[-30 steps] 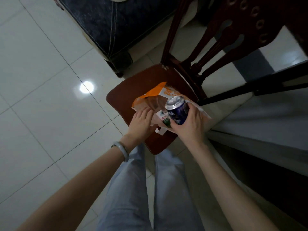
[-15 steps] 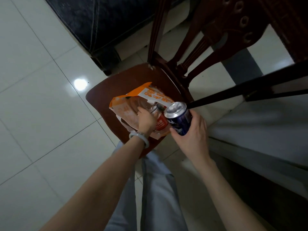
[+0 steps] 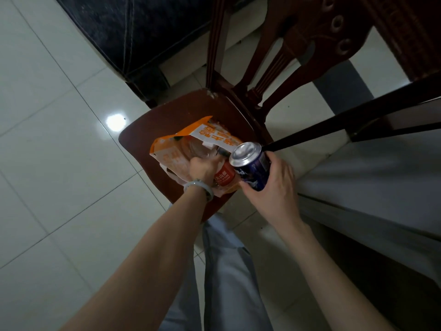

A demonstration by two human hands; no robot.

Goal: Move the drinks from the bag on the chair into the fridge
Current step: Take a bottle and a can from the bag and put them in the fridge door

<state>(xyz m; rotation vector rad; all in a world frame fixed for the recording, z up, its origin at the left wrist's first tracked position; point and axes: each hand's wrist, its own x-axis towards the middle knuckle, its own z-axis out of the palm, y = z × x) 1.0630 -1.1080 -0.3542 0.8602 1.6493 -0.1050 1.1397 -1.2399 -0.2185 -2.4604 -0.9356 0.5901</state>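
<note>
An orange and white plastic bag point(image 3: 176, 151) lies on the seat of a dark wooden chair point(image 3: 148, 132). My right hand point(image 3: 274, 185) holds a dark blue drink can point(image 3: 253, 166) upright just right of the bag. My left hand point(image 3: 202, 168), with a pale bracelet on the wrist, reaches into the bag's mouth and closes around a clear bottle with a red label point(image 3: 224, 177). The bottle's upper part is hidden by my fingers and the bag.
The chair's carved back point(image 3: 286, 56) rises behind the bag. A dark sofa point(image 3: 133, 27) stands at the top left on the pale tiled floor point(image 3: 59, 163). A grey ledge point(image 3: 372, 182) runs along the right. My legs in light trousers are below.
My left hand went from the bag's edge into its mouth and closed on the red-labelled bottle. My right hand drew the blue can slightly right, clear of the bag.
</note>
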